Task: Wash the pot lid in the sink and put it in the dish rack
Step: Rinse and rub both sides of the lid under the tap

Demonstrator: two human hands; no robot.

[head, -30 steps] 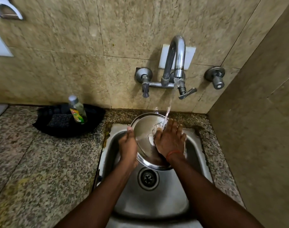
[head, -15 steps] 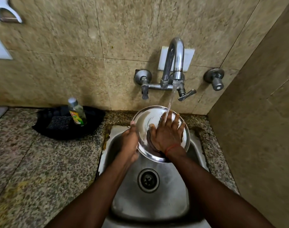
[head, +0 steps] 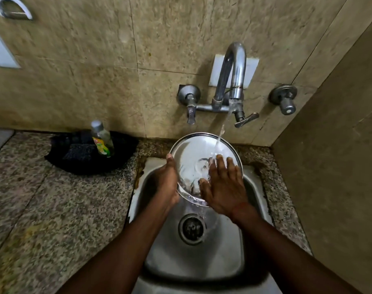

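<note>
The lid (head: 191, 153) is a round disc of bright steel. It is held above the back of the sink (head: 202, 264) and tilted so its hollow face looks up at me. A raised rim runs round it, and a small round mark sits at its middle.

My left grip (head: 167, 181) has closed on the lid's left rim. The thumb lies along the front edge, while the fingers pass behind the metal and are hidden. My right grip (head: 223, 187) lies open and holds nothing, its straight, spread fingers pressed flat on the lid's face.

Water (head: 220, 134) from the tap (head: 233, 66) lands on the lid just at my right fingertips. It spreads over the steel and runs off the low edge toward the drain (head: 192, 229).

My right palm covers the lid's lower right part, so the rim there is unseen, and the outer side is turned away from me. Wet sheen blurs the middle mark, and I cannot tell what it is. The sink's near end is cut off by the bottom of the view and partly masked by my forearms.

On the surface (head: 53, 209) to the left, a bottle (head: 101, 139) stands on a black holder (head: 60, 158). I cannot tell whether the holder is a tray or a cloth, and the bottle's label is too blurred to read.
</note>
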